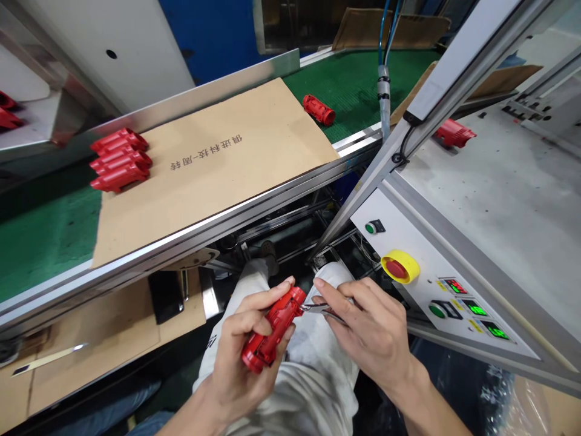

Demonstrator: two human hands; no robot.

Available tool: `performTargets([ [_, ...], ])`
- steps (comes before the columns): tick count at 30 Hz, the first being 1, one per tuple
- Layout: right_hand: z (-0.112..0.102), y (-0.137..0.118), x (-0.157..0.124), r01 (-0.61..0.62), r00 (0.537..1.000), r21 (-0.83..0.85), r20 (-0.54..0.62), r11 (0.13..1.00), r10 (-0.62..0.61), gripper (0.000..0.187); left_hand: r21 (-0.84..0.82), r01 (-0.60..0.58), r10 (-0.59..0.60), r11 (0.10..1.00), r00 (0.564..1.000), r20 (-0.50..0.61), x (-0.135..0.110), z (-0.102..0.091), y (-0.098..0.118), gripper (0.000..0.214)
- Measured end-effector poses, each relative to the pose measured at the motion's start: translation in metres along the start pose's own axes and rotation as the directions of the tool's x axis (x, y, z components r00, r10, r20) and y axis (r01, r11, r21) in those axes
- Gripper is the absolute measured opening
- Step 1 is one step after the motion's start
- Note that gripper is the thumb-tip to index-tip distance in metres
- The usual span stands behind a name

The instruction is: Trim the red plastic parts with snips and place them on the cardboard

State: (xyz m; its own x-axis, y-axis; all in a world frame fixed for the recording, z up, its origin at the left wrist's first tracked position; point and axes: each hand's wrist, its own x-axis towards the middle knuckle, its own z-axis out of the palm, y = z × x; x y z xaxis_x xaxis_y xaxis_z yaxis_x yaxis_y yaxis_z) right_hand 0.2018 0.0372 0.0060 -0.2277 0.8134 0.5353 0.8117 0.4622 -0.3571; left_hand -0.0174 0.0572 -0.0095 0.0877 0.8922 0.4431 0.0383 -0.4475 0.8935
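Note:
My left hand (240, 351) is closed around a red plastic housing (272, 330), held over my lap. My right hand (372, 330) pinches a small metal tool (318, 310), like tweezers or a thin blade. The tool's tip touches the upper end of the red housing.
A cardboard sheet (213, 169) lies on the green conveyor belt (45, 236), with several red housings (118, 160) stacked at its left end. One red housing (318, 110) lies on the belt further back, another (454, 133) on the machine table. A control panel has a red emergency button (399, 267) and a green button (371, 228).

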Motion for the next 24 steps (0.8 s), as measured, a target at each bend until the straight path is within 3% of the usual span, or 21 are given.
performTargets([
  [6,-0.004,0.000,0.003,0.025,1.000,-0.050,0.017,0.998,-0.024,0.054,0.020,-0.043,0.041,0.999,0.995,0.096,0.004,-0.005,0.003,0.043],
  [16,0.003,0.001,0.002,0.083,0.995,-0.135,-0.041,0.987,-0.089,0.056,0.001,0.021,-0.021,1.000,0.992,0.125,0.002,-0.009,0.001,0.044],
  [18,0.006,0.002,0.001,0.076,0.995,-0.030,-0.061,0.997,-0.078,0.052,-0.034,0.080,-0.074,0.996,0.985,0.153,0.001,-0.012,0.000,0.043],
  [20,0.008,0.003,0.001,-0.055,0.996,0.258,-0.056,0.965,0.072,0.040,-0.082,0.192,-0.175,0.978,0.969,0.177,0.001,-0.014,0.000,0.039],
  [22,0.008,0.003,0.000,-0.270,0.954,0.546,0.040,0.793,0.298,0.022,-0.139,0.318,-0.292,0.938,0.939,0.184,0.002,-0.017,-0.001,0.033],
  [24,0.007,0.003,-0.002,-0.433,0.881,0.647,0.158,0.627,0.446,0.015,-0.188,0.418,-0.386,0.889,0.904,0.185,0.004,-0.019,-0.003,0.029],
])
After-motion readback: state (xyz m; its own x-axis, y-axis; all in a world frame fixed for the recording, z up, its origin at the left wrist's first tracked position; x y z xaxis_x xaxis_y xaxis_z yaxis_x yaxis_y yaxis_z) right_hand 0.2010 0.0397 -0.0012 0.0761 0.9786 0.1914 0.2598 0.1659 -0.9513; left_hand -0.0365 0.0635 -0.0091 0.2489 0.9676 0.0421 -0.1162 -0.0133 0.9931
